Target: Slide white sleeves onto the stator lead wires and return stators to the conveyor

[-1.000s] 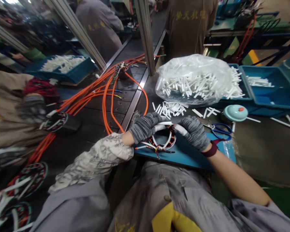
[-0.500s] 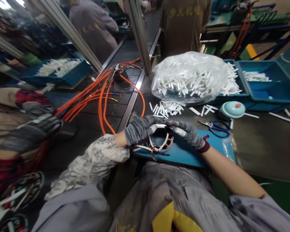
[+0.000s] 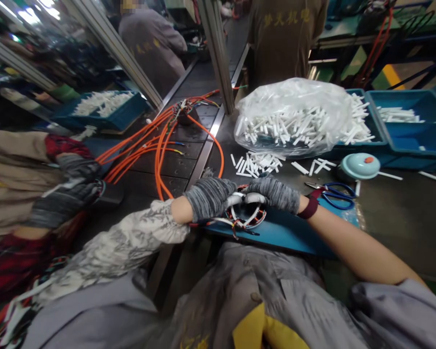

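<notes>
A ring-shaped stator [image 3: 255, 221] with white sleeves, dark windings and orange lacing lies on the blue mat [image 3: 290, 230] in front of me. My left hand [image 3: 210, 198], in a grey knitted glove, is closed on the ring's far left rim. Gloved likewise, my right hand [image 3: 274, 194] grips the far right rim, its thumb close to the left one. Between the thumbs a bit of reddish wire shows; what the fingertips pinch is hidden. Leads in white sleeving stick out at the ring's near left.
Blue-handled scissors [image 3: 337, 195] and a light-blue round container [image 3: 360, 166] are at the right. Behind lie loose white tubes [image 3: 257, 165], a plastic bag of tubes [image 3: 294, 116] and a blue bin [image 3: 410, 131]. Orange cables [image 3: 160, 145] cross the left; a co-worker's gloved hands [image 3: 63, 198] work there.
My hands have come closer together at the ring's far rim, with fingers curled more tightly. The white tube between them is now mostly covered. The whole view has shifted slightly.
</notes>
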The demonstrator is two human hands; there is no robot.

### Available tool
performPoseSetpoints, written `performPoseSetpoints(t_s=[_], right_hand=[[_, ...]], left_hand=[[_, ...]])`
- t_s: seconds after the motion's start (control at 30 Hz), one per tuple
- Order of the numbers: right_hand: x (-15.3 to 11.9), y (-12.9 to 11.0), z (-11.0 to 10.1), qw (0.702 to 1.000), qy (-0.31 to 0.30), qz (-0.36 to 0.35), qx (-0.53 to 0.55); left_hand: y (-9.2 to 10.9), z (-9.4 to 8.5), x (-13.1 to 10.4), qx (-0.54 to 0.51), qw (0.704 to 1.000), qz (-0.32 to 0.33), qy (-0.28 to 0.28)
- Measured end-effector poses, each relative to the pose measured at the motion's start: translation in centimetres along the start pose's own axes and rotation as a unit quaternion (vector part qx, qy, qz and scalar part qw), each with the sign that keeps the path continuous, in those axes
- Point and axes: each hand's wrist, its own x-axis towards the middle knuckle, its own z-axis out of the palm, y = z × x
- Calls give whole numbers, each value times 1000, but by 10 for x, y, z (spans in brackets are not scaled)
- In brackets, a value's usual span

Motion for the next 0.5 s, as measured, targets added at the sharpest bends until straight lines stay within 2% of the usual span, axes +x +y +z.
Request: performPoseSetpoints(t_s=[0.07,0.13,0.2,0.27,0.37,0.5], right_hand=[[-1,1,0,999,-26,-8,31],[-3,3,0,997,-29,-13,70],[-5,3,0,994,-32,-5,107],[-6,3,2,991,-21,16,129],[-8,4,5,987,1,34,160],[-8,6,9,980,0,45,196]], left_hand=[[-12,6,-2,-97,995,26,-9],[-20,11,-4,-241,969,53,-5],[-21,15,-5,-379,924,55,0],[-17,18,-6,-481,876,30,-3],[-9,21,-6,-588,809,-7,-24],[-6,25,-3,-688,724,-39,-25]])
